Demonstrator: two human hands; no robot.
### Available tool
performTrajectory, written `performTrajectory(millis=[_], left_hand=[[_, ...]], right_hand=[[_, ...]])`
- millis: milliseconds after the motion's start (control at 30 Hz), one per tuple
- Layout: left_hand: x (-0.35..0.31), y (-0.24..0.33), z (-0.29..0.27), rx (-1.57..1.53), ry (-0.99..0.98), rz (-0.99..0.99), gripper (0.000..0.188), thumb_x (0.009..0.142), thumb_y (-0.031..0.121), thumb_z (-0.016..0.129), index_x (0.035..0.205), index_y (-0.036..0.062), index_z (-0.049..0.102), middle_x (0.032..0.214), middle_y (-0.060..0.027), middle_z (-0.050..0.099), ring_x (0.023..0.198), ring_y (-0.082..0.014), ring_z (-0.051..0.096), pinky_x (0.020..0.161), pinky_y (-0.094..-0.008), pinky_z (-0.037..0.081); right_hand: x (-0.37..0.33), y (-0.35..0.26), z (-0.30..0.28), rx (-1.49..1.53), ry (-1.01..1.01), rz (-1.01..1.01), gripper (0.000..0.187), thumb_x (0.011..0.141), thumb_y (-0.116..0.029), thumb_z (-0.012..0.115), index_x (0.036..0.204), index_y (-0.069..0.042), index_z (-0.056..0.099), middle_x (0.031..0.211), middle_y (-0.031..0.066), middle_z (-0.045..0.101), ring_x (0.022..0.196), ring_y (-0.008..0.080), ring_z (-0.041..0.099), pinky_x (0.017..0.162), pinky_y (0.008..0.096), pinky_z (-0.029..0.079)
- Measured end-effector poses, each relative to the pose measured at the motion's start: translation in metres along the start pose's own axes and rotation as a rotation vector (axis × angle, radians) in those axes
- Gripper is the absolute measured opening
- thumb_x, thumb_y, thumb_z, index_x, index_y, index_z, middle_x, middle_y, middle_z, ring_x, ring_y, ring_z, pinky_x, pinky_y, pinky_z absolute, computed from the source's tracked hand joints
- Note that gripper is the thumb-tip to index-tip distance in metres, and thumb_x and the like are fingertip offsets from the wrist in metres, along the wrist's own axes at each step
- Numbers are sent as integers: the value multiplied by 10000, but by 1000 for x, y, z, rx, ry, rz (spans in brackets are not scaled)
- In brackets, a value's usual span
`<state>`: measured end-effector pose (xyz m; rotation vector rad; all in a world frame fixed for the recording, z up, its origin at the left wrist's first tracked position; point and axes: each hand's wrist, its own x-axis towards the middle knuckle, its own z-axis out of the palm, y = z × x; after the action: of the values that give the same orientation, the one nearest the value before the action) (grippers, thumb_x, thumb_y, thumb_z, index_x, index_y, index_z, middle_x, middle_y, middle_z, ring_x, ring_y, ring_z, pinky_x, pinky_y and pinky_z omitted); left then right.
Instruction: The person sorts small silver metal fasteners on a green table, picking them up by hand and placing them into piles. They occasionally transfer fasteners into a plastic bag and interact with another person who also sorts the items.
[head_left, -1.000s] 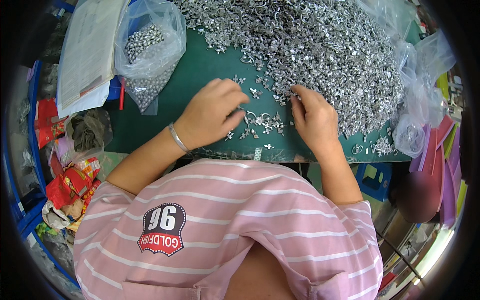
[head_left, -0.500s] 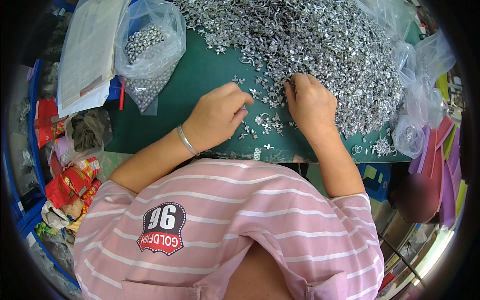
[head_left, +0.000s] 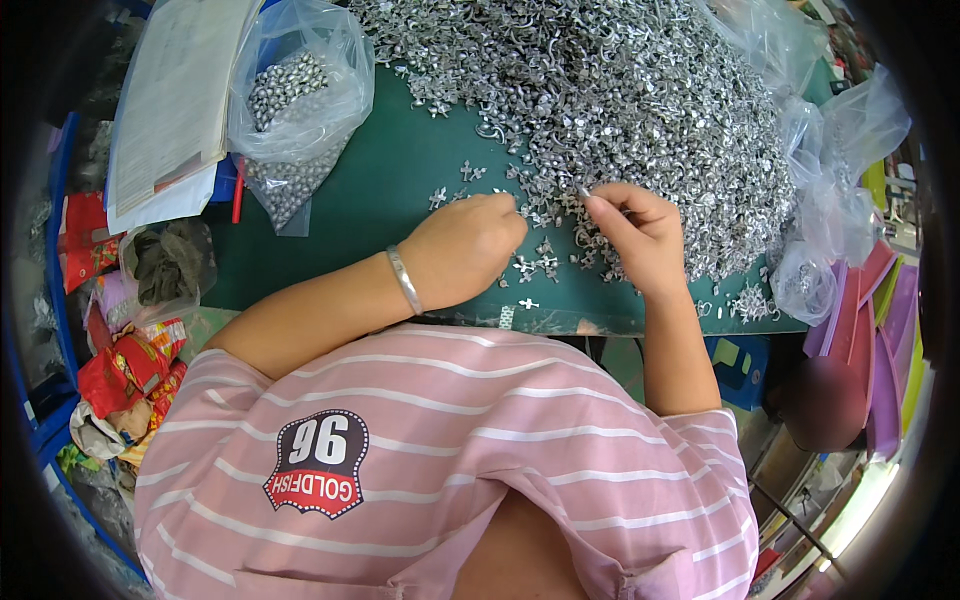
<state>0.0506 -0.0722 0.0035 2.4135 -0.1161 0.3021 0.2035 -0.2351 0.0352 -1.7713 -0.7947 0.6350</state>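
A large heap of small silvery metal pieces (head_left: pixel 640 110) covers the far middle and right of the green table (head_left: pixel 400 150). At the heap's near edge my right hand (head_left: pixel 648 238) pinches a small silvery metal piece (head_left: pixel 584 191) between thumb and forefinger. My left hand (head_left: pixel 462 248), a metal bangle at its wrist, lies to the left with its fingers curled closed; what they hold, if anything, is hidden. Between the hands sit several loose cross-shaped pieces (head_left: pixel 540 264). Two more small pieces (head_left: pixel 471 171) lie beyond my left hand.
At the far left stands a clear plastic bag of silvery beads (head_left: pixel 300 180), beside paper sheets (head_left: pixel 175 110) and a red pen (head_left: pixel 238 195). Crumpled clear bags (head_left: pixel 830 190) line the right side. A small pile of pieces (head_left: pixel 752 303) lies near the table's front right edge.
My left hand has moved right and slightly nearer, its fingers curling in. My right hand has drawn back from the heap and lifted a small metal piece in a pinch.
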Motion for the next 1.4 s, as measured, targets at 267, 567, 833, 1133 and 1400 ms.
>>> performTrajectory(millis=[267, 567, 833, 1133, 1400], left_hand=[[-3, -2, -9, -20, -47, -29, 124, 720, 14, 659, 814, 40, 583, 810, -106, 528, 764, -302, 571, 667, -393, 474], [-5, -1, -13, -93, -15, -62, 150, 707, -22, 637, 829, 37, 573, 804, -114, 527, 706, -291, 574, 617, -362, 481], [13, 28, -32, -330, 128, -18, 321, 752, 35, 688, 1053, 54, 577, 889, -59, 595, 722, -157, 577, 609, -268, 479], [27, 11, 7, -43, 82, 263, 179, 737, 18, 609, 914, 33, 630, 871, -83, 571, 819, -262, 551, 690, -349, 451], [46, 17, 22, 195, -53, 253, 57, 740, 113, 546, 730, 82, 593, 867, -55, 519, 869, -223, 509, 725, -334, 426]], right_hand=[[-17, 18, 16, 1325, -375, 384, 70, 801, -67, 470, 826, -5, 488, 803, 209, 572, 470, 165, 453, 340, 235, 333], [-39, -1, 39, -348, -209, -15, 150, 864, -115, 582, 964, -4, 586, 763, 204, 633, 696, 340, 646, 624, 379, 499], [-27, -13, 56, 1257, -462, 574, 548, 978, -488, 360, 1158, 8, 509, 770, 100, 590, 506, 141, 486, 373, 207, 327], [-29, 24, -5, -559, 209, -316, 104, 841, -145, 637, 903, -63, 652, 657, 69, 589, 512, 199, 567, 445, 315, 444], [-33, 15, -1, -906, 162, -336, 51, 803, -89, 631, 851, -73, 636, 717, 87, 589, 561, 280, 587, 494, 370, 484]])
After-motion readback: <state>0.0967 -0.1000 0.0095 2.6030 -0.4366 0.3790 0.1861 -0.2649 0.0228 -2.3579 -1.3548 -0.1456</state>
